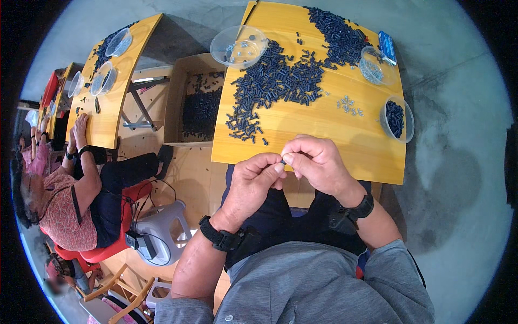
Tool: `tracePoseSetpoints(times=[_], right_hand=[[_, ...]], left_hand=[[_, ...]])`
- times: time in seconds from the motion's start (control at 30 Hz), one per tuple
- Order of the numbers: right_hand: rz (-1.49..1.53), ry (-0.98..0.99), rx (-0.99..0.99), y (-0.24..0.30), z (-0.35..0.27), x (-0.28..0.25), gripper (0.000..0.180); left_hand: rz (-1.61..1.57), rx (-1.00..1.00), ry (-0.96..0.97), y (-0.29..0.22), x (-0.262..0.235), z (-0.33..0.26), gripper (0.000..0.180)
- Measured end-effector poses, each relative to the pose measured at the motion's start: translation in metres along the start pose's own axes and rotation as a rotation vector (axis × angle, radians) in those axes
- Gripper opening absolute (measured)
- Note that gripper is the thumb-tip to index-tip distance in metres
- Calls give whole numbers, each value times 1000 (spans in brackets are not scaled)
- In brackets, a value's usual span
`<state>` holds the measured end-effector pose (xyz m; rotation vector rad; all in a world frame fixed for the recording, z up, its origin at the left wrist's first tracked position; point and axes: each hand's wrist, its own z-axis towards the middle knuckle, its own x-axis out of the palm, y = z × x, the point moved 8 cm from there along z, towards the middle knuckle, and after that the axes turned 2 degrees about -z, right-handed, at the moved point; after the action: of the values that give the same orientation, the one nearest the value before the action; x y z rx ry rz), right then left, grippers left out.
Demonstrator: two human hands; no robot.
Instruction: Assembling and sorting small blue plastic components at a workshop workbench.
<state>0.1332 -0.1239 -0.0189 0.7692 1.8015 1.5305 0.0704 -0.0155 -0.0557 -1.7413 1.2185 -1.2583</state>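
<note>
Over the near edge of the yellow table [367, 154], my left hand [256, 181] and my right hand [315, 162] meet, fingertips pinched together. Between them shows a bit of a small black plastic part [283, 161]; most of it is hidden by the thumbs and fingers. Beyond my hands spreads a heap of similar small black parts [275, 81]. A few small silvery metal pieces [349, 106] lie loose to the right of that heap. At the right edge stands a clear round tub [408, 127] with black parts in it.
Farther back are another black heap [340, 38], a tub of metal pieces [372, 70], a blue box [387, 47] and a clear bowl [221, 48]. A carton [178, 102] stands left of the table. A co-worker [70, 210] sits at a neighbouring table [121, 92], near a grey stool [162, 232].
</note>
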Motion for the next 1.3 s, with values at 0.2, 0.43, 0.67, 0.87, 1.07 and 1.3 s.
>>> tracePoseSetpoints(times=[0.2,0.43,0.67,0.87,1.07,1.3], right_hand=[[-284,-33,-242,20,-1,1,5],[-383,-41,-364,28,-6,2,6],[-323,-52,-389,31,-10,0,6],[-204,-75,-353,27,-11,-4,7],[-146,-83,-260,21,-9,-4,7],[-234,-65,-362,28,-9,-2,7]], left_hand=[[8,-25,-5,4,-1,1,11],[-39,-96,17,4,3,0,10],[-132,-115,38,3,6,-2,10],[-191,-105,85,-3,10,-3,12],[-217,-74,114,-3,11,-3,13],[-226,-108,96,0,9,-2,11]])
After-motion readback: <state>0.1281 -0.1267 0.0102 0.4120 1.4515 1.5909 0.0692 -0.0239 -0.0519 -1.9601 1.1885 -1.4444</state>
